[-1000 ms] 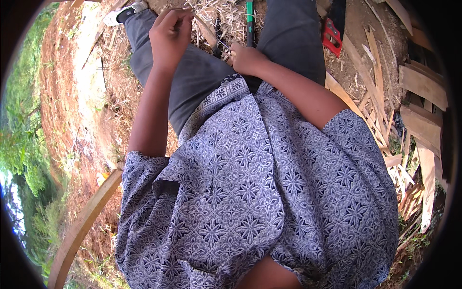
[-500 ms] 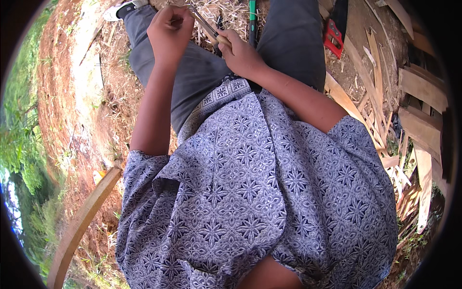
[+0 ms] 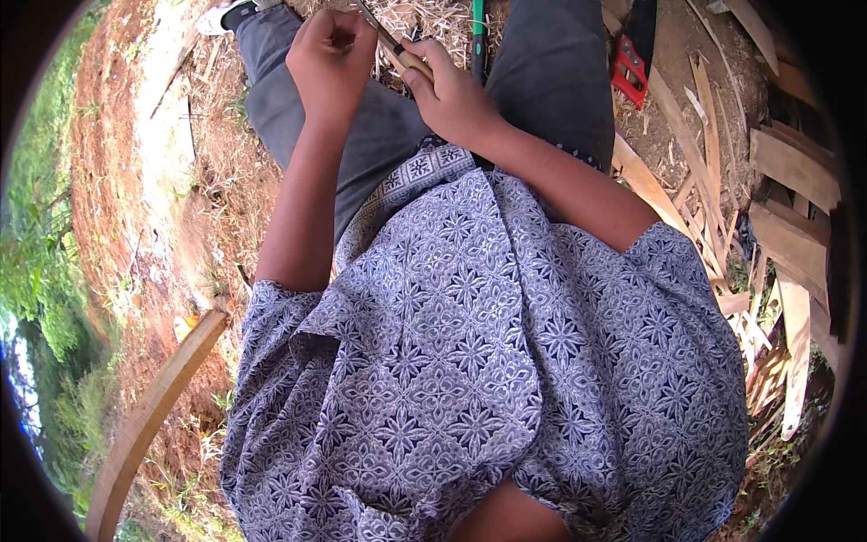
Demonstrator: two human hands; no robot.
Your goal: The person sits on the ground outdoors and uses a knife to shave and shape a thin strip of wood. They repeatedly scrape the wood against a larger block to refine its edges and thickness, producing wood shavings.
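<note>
Between my legs, at the top edge, my right hand (image 3: 452,99) is closed around the light wooden handle of a narrow tool (image 3: 404,59). Its slim dark shaft, like a knife's or chisel's, slants up and left beside my left hand (image 3: 331,63). That hand is raised over my left thigh, with its fingers curled into a pinch. Whatever they may hold is hidden, and the tool's far end runs up to the top edge of the picture.
Pale wood shavings (image 3: 429,16) cover the ground between my legs, where a green-and-black handled tool (image 3: 478,41) lies. A red-handled saw (image 3: 629,72) rests beyond my right leg. Split wood strips (image 3: 709,154) and planks (image 3: 790,167) lie right; a curved timber (image 3: 149,425) stands left.
My left hand has shifted a little to the right, closer to the tool. My right hand and the tool have moved slightly upward, the grip kept.
</note>
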